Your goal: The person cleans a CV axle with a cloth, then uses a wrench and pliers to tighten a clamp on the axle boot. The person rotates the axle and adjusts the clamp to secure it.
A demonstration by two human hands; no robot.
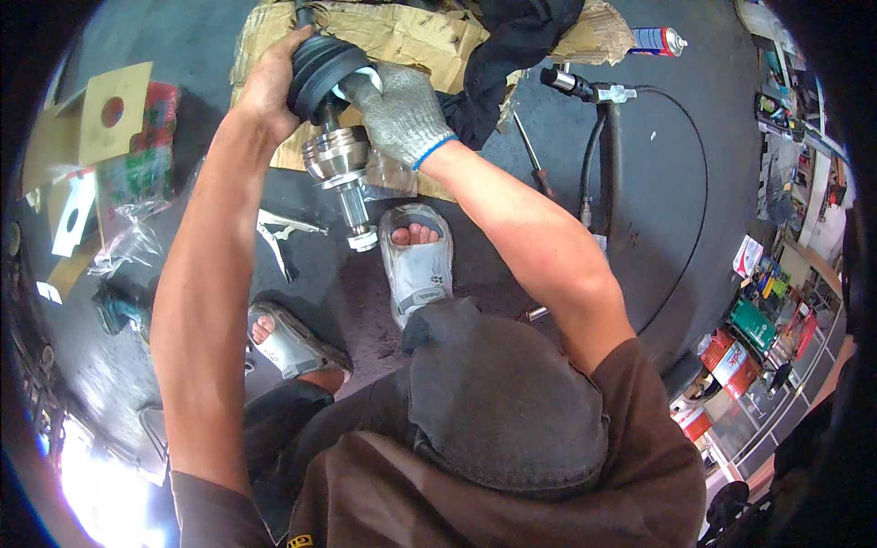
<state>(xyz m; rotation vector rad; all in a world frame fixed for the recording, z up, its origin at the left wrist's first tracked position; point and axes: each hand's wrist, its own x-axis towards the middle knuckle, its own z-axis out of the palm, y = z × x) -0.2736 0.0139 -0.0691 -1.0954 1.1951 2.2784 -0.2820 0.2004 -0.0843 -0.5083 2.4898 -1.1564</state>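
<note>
A black ribbed rubber boot (322,75) sits on a drive shaft at the top, left of centre. My bare left hand (274,80) is wrapped round its left side. My right hand (404,111), in a grey knit glove with a blue cuff, grips the boot's right edge; its fingertips are partly hidden there. Something white (373,77) shows at that edge beside the gloved fingers; I cannot tell what it is. Below the boot hangs a shiny metal CV joint (334,157), its splined stub (353,203) pointing down toward my feet.
Flattened cardboard (402,35) and a dark cloth (512,46) lie beneath and beyond. Locking pliers (279,239), a screwdriver (532,155), a spray can (660,41) and a hose (703,201) are on the floor. At left are an opened box (114,114) and plastic wrap (132,239).
</note>
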